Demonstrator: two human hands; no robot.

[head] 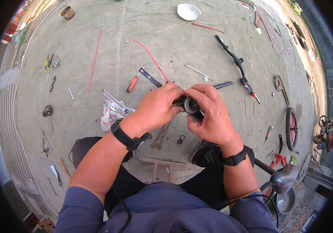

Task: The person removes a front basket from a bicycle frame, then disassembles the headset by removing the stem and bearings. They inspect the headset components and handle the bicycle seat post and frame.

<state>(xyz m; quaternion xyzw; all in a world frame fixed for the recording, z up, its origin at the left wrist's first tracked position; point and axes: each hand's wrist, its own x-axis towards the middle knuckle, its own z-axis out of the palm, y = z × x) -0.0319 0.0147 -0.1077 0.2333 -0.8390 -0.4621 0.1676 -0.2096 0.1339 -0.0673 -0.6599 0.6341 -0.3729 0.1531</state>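
Both hands meet around a dark metal tube with a round open end [191, 104], perhaps part of a bicycle frame. My left hand [166, 102] pinches it from the left with thumb and fingers. Curled over its right side is my right hand [210, 110], thumb below and fingers above. A flat black bar with holes [150, 77] and a black tube end [224, 85] show beyond the hands; whether they join the held part is hidden. Below the hands an open-end wrench [161, 137] lies on the floor beside two dark rings [180, 139].
An adjustable wrench [114, 100] lies on a rag [109, 118] at left, near an orange-handled screwdriver [132, 84]. Bicycle handlebars [238, 62] and a small wheel [291, 129] lie at right. A white basin [188, 12] stands far ahead; a wooden frame [162, 161] is between the legs.
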